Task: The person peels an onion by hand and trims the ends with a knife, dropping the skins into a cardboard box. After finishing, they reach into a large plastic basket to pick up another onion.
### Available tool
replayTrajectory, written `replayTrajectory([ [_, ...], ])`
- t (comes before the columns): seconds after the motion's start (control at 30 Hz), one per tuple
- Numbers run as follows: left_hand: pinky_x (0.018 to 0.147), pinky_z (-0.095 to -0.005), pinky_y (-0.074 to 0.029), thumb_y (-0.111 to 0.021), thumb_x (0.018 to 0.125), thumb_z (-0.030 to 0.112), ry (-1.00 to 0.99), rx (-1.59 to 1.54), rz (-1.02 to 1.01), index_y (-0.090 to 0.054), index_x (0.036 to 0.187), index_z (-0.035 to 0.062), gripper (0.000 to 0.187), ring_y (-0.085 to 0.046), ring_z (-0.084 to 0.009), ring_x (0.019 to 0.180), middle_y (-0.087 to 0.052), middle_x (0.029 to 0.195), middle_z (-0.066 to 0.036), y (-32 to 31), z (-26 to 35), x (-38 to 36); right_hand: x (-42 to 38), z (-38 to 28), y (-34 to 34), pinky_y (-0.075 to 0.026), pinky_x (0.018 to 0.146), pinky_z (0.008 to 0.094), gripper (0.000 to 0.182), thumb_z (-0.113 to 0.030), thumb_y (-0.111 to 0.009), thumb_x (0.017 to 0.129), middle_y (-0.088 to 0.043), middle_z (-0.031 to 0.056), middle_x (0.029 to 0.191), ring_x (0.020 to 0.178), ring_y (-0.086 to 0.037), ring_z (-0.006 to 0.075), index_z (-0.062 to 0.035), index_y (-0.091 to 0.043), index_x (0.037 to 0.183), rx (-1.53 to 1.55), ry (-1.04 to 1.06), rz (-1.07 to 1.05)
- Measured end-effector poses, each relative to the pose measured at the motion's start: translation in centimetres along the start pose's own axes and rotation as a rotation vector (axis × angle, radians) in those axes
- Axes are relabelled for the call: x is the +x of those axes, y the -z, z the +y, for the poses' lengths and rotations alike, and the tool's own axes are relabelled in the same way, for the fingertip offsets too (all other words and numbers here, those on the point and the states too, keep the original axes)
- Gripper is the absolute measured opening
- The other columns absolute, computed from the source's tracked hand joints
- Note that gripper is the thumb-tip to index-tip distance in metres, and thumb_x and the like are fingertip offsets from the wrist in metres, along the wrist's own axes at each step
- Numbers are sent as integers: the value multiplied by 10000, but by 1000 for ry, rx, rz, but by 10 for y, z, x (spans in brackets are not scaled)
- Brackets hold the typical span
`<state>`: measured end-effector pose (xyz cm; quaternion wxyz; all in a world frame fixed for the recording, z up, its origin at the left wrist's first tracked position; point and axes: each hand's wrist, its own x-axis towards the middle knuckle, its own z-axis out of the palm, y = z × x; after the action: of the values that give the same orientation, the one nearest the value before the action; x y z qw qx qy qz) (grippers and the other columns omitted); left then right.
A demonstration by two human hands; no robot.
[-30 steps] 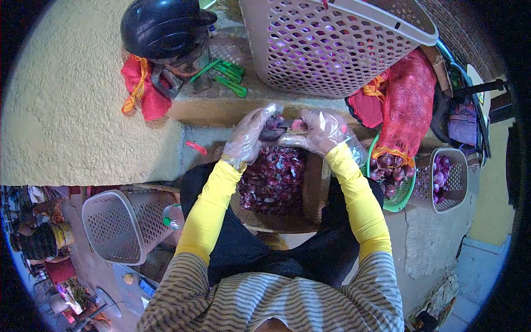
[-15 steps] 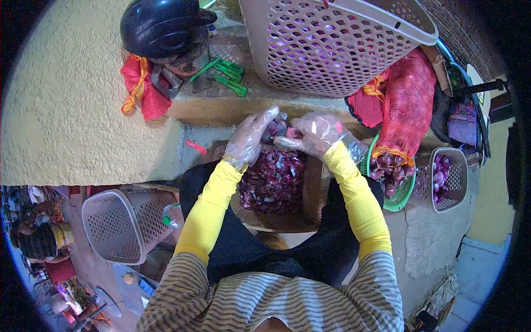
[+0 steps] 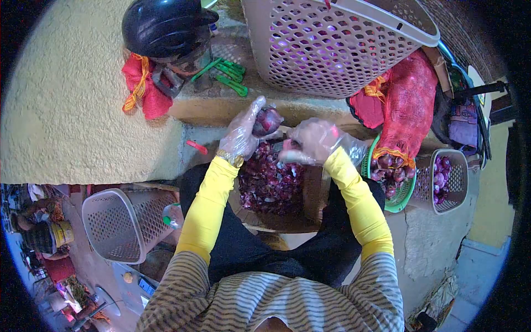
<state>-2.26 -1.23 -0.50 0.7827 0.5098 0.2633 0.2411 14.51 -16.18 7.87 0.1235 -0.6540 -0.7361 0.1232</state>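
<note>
Purple shallot [image 3: 267,120] in left hand [image 3: 245,133], tip pointing up-right.

Thin, clear, crinkled plastic gloves cover the left hand [image 3: 243,133] and right hand [image 3: 315,141], the onion [image 3: 267,119] looks glossy purple, and at twelve o'clock a perforated matt plastic basket [image 3: 332,44] sits beside red mesh netting [image 3: 406,110] on rough concrete [image 3: 72,110].

Tight quarters: the big perforated basket [image 3: 337,44] looms just beyond both hands, blocking any forward reach along the concrete ledge [image 3: 221,108]. On the right, the red mesh sack [image 3: 406,110] and green basket [image 3: 401,191] crowd in. Leftward, the ledge runs open until the green clips [image 3: 224,74] and helmet [image 3: 163,27].
</note>
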Motion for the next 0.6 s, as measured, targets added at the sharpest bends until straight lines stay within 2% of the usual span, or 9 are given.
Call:
replayTrajectory([
  [0.03,946,-506,-579,-638,1003,397,2,1,0,-570,1299,35,472,-656,-309,1131,-650,1194,-161,-2,7,-1,0,3,-5,-526,645,500,497,-648,-694,822,-680,156,745,705,-681,365,-154,-746,852,2,-1,0],
  [0.13,914,-509,-593,-632,1008,390,140,-323,40,-562,1295,29,467,-654,-329,1146,-647,1191,-175,0,9,-2,1,9,-17,-553,712,504,606,-723,-544,885,-695,176,802,773,-698,369,-161,-769,854,-31,-106,50],
  [0.2,907,-521,-595,-627,1012,382,-527,453,-124,-554,1299,24,465,-658,-342,1146,-644,1196,-185,6,-1,-4,0,7,-14,-556,720,496,609,-723,-551,883,-695,176,798,777,-700,368,-157,-775,862,-41,-145,24],
  [0.23,907,-521,-595,-627,1012,382,-527,452,-125,-554,1299,24,465,-658,-342,1146,-644,1196,-185,2,5,-5,0,5,-11,-556,720,496,609,-723,-551,883,-695,176,798,777,-700,368,-157,-775,862,-41,-146,24],
  [0.3,907,-508,-595,-625,1013,382,143,-284,-26,-552,1312,32,466,-657,-336,1148,-645,1199,-182,-7,23,-7,-1,1,-4,-536,675,493,545,-645,-678,847,-668,183,716,709,-681,382,-105,-751,843,-33,-102,36],
  [0.43,900,-498,-597,-617,1016,394,-87,73,-29,-549,1322,38,475,-661,-326,1142,-645,1213,-169,-5,9,-3,0,0,3,-535,664,491,564,-674,-706,812,-658,175,685,699,-683,377,-112,-745,791,6,-73,-7],
  [0.5,891,-496,-595,-590,1024,435,102,-245,-35,-566,1303,42,483,-668,-310,1135,-656,1208,-156,-9,22,-7,0,1,3,-533,655,493,576,-697,-731,770,-658,171,683,698,-685,371,-121,-727,793,45,-36,-6],
  [0.53,891,-496,-595,-590,1024,435,101,-245,-35,-566,1303,42,483,-668,-310,1135,-656,1208,-156,-9,25,-8,0,1,3,-533,655,493,576,-697,-731,770,-658,171,683,698,-685,371,-121,-727,793,45,-35,-6],
  [0.6,919,-393,-589,-547,1066,286,138,-205,-41,-545,1371,29,399,-686,-221,1036,-682,1185,-140,-8,29,-8,-1,-1,3,-531,645,487,520,-628,-722,826,-665,169,696,701,-686,370,-109,-705,824,51,-49,8],
])
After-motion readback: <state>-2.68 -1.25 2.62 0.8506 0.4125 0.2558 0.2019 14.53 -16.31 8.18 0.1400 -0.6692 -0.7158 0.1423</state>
